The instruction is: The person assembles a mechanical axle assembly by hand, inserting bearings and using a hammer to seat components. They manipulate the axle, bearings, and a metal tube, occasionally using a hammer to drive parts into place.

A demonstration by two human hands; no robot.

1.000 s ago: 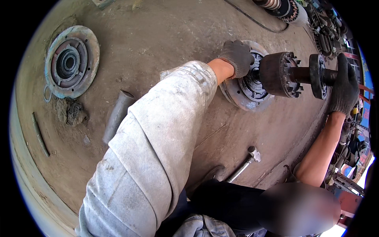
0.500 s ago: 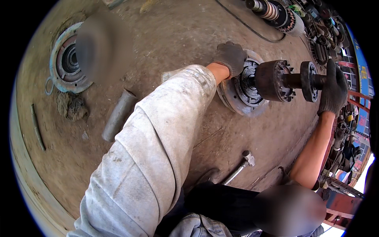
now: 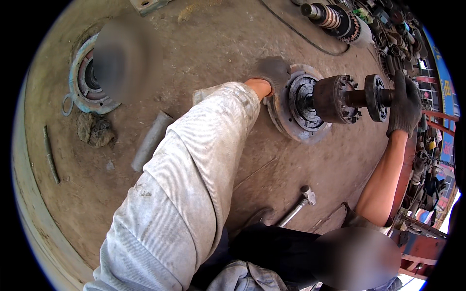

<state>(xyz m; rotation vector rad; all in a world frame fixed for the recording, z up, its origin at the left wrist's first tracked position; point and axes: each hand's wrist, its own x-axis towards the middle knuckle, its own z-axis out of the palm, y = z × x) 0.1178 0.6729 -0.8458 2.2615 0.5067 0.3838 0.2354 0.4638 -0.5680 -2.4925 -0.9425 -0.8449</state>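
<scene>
A dark steel shaft assembly (image 3: 336, 99), with a drum-shaped body and a disc (image 3: 374, 98) near its end, rises from a round metal flange (image 3: 279, 114) on the ground. My right hand (image 3: 406, 103), in a dark work glove, is closed around the free end of the shaft. At the flange's far left rim is my left hand (image 3: 273, 72), gloved too. Its fingers are smeared by motion, and whether they grip the rim is unclear. Black grease coats the flange's ringed centre (image 3: 305, 103), where the shaft sits.
A hammer (image 3: 298, 204) lies near me. To the left are a metal tube (image 3: 151, 140), a dirty rag (image 3: 93, 130), a thin rod (image 3: 50, 154) and a pale blue ringed flange (image 3: 103, 107), partly covered by blur. Another shaft (image 3: 335, 20) and heaped machine parts (image 3: 395, 46) stand beyond.
My left hand has shifted a little left and toward the flange's outer rim. My right hand stays on the shaft end. The whole view has shifted slightly.
</scene>
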